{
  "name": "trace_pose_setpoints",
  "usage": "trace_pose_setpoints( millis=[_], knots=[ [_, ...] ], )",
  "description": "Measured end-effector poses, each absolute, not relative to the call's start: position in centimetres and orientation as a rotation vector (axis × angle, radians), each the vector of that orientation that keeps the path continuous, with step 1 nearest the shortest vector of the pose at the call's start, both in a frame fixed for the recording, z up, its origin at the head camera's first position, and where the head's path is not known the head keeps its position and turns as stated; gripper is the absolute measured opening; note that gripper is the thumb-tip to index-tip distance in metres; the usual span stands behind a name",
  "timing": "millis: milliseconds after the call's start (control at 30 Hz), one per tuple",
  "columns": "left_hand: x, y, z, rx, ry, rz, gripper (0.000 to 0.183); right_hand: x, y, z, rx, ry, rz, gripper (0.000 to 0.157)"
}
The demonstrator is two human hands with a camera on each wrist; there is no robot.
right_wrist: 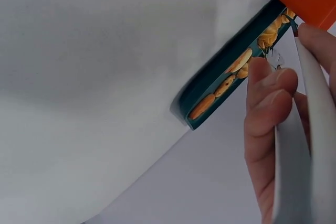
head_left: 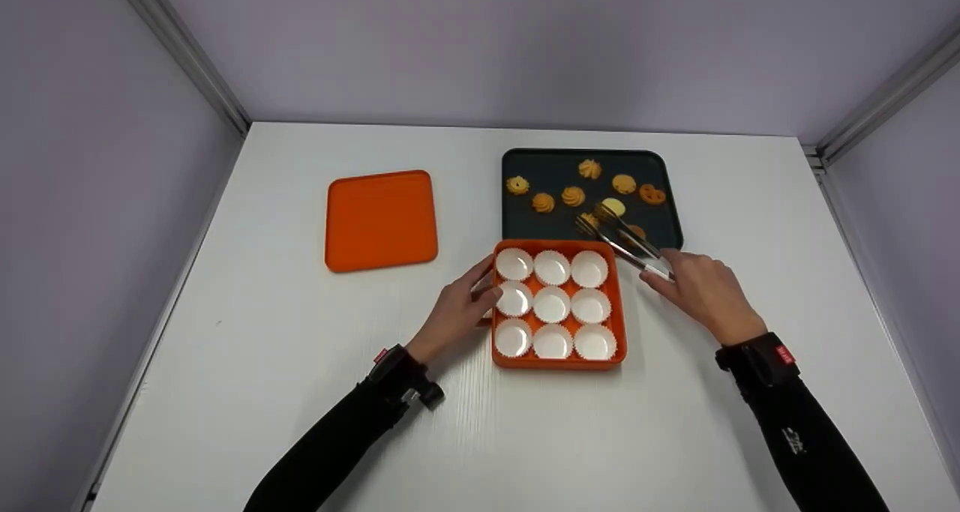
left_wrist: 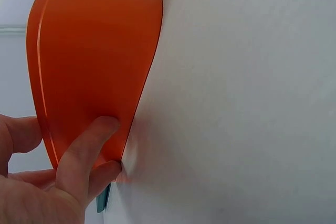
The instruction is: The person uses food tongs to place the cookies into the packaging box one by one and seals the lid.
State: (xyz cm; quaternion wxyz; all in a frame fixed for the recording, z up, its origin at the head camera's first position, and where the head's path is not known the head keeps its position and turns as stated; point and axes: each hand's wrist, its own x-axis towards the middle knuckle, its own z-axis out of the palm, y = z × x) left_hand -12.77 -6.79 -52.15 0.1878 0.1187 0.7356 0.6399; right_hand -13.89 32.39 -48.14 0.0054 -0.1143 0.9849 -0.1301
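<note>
An orange box (head_left: 559,364) holds three rows of white paper cups (head_left: 551,304). At its left side my left hand (head_left: 457,309) grips the wall, thumb at the rim; the left wrist view shows its fingers (left_wrist: 79,156) against the outside of the box. My right hand (head_left: 709,291) holds metal tongs (right_wrist: 292,166) by their arms. Their tips reach over the box's far right corner to a piped cookie (head_left: 589,220) on the dark tray (head_left: 541,166). The tips stand apart, one at the cookie and the other near a pale round cookie (head_left: 615,207).
More cookies lie on the tray, among them swirled ones (head_left: 573,196) and a pretzel-shaped one (head_left: 652,194). The box's back edge overlaps the tray's near edge in the head view. A flat orange lid (head_left: 381,221) lies on the white table (head_left: 262,332) to the left.
</note>
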Motion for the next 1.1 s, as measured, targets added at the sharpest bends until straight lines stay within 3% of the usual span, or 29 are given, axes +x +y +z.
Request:
trace_pose_setpoints(
  millis=[1100],
  knots=[
    [-12.76, -6.73, -52.14, 0.314, 2.066, 1.81, 0.065, -13.15, 32.89, -47.83, -0.312, 3.093, -0.386, 0.045]
  ],
)
